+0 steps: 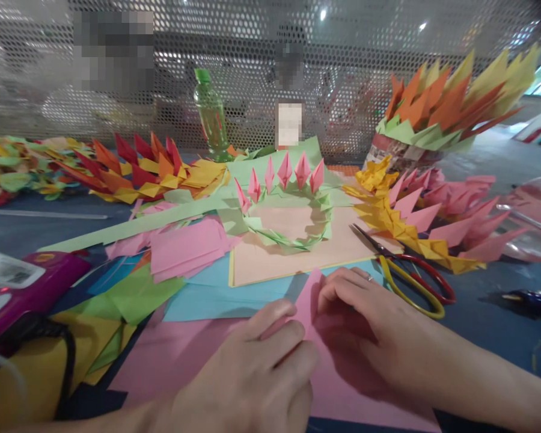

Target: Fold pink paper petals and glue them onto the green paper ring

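Note:
A small pink piece of paper (310,294) stands up to a point between my two hands. My left hand (264,364) has its fingers curled and pressed on the paper's left side. With bent fingers, my right hand (374,313) grips the right side; its fingertips are partly hidden. Both hands are over a large pink sheet (184,343). Beyond them, a ring of folded green paper (293,243) with several pink points along its far side lies on a peach sheet (261,264).
Scissors (390,267) with red and yellow handles lie near my right hand. Pink slips (187,246) are stacked at left, near a purple power strip (40,288). Folded yellow and pink pieces (415,222) sit at right. A green bottle (211,120) stands by the perforated screen (247,54).

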Demonstrator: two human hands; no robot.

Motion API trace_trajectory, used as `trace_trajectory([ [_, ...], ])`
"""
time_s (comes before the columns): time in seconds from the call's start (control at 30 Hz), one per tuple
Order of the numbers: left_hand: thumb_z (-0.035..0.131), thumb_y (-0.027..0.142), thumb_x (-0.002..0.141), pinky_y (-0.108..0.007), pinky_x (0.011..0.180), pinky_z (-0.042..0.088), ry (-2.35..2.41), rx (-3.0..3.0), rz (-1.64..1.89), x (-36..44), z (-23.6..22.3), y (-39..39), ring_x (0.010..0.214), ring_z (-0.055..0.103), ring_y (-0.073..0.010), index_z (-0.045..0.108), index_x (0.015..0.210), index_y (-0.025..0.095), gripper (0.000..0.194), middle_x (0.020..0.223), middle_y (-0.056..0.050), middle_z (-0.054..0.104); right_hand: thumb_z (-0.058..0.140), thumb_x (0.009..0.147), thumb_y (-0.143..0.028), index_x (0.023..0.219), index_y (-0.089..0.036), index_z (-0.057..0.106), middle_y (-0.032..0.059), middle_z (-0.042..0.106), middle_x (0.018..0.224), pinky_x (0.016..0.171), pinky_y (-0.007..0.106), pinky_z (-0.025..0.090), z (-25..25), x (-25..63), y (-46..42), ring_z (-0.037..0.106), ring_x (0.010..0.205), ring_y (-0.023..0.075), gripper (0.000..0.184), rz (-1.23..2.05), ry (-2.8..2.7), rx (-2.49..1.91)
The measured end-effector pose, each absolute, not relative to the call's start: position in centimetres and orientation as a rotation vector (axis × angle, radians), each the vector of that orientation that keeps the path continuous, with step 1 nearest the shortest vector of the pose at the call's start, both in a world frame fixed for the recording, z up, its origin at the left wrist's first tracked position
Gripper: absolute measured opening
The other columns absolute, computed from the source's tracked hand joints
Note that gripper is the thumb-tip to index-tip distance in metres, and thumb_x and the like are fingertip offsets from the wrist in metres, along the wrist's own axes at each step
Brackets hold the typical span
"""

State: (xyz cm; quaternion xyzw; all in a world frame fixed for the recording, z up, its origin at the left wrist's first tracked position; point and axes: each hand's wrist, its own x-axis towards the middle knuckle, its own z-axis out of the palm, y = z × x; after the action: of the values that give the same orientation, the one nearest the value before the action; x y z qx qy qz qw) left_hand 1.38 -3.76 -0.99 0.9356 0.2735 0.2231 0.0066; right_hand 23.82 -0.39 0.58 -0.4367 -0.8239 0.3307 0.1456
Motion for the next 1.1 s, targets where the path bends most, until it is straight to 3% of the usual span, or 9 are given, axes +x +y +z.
trace_trajectory([
  [0.27, 0.046, 0.005, 0.094, -0.038, 0.106, 0.043, 0.869, 2.879, 0.721, 1.1, -0.9, -3.6, 0.082, 0.063, -0.0191, 0.071, 0.088, 0.019, 0.03, 0.084, -0.002, 0.074, 0.053, 0.075, 0.011, 0.098, -0.025, 0.053, -0.0025, 0.059, 0.106, 0.087, 0.033, 0.043, -0.7, 24.4, -0.4, 0.053, 0.098, 0.0181, 0.044, 0.929, -2.366, -1.214],
  [0.5, 0.04, 0.005, 0.098, -0.039, 0.101, 0.044, 0.885, 2.908, 0.638, 1.4, -0.9, -3.4, 0.085, 0.063, -0.0196, 0.071, 0.099, 0.016, 0.033, 0.096, -0.004, 0.074, 0.055, 0.077, 0.01, 0.099, -0.026, 0.052, -0.0039, 0.06, 0.106, 0.088, 0.031, 0.043, -0.5, 24.2, -0.3, 0.053, 0.1, 0.0162, 0.043, 0.938, -2.36, -1.173],
  [0.73, 0.041, 0.006, 0.098, -0.039, 0.103, 0.043, 0.854, 2.932, 0.655, 1.1, -0.9, -3.4, 0.084, 0.061, -0.0201, 0.072, 0.091, 0.017, 0.034, 0.087, -0.003, 0.072, 0.053, 0.076, 0.011, 0.099, -0.026, 0.053, -0.0028, 0.061, 0.108, 0.088, 0.031, 0.046, -0.1, 24.4, -0.1, 0.055, 0.101, 0.0163, 0.043, 0.953, -2.374, -1.182],
  [0.83, 0.041, 0.007, 0.098, -0.041, 0.099, 0.046, 0.827, 2.92, 0.622, 0.9, -1.2, -3.1, 0.082, 0.062, -0.0196, 0.071, 0.086, 0.016, 0.034, 0.085, -0.003, 0.071, 0.051, 0.072, 0.012, 0.106, -0.027, 0.053, -0.0013, 0.059, 0.119, 0.101, 0.032, 0.045, 0.4, 25.0, 0.1, 0.053, 0.117, 0.0175, 0.052, 0.981, -2.396, -1.119],
  [0.93, 0.042, 0.007, 0.098, -0.043, 0.096, 0.048, 0.845, 2.949, 0.601, 0.9, -1.0, -2.8, 0.085, 0.063, -0.0214, 0.069, 0.084, 0.015, 0.032, 0.088, -0.005, 0.071, 0.048, 0.065, 0.012, 0.117, -0.028, 0.051, 0.0007, 0.052, 0.134, 0.115, 0.035, 0.035, 0.5, 25.6, 0.6, 0.041, 0.136, 0.0192, 0.065, 0.893, -2.437, -1.044],
  [1.1, 0.041, 0.016, 0.102, -0.04, 0.089, 0.051, 0.917, 2.913, 0.644, 1.4, -0.1, -2.9, 0.087, 0.065, -0.0219, 0.067, 0.088, 0.017, 0.029, 0.09, -0.006, 0.071, 0.046, 0.066, 0.011, 0.122, -0.027, 0.051, 0.0038, 0.048, 0.141, 0.117, 0.041, 0.033, -0.9, 26.2, 1.5, 0.04, 0.138, 0.0211, 0.068, 0.605, -2.477, -1.092],
])
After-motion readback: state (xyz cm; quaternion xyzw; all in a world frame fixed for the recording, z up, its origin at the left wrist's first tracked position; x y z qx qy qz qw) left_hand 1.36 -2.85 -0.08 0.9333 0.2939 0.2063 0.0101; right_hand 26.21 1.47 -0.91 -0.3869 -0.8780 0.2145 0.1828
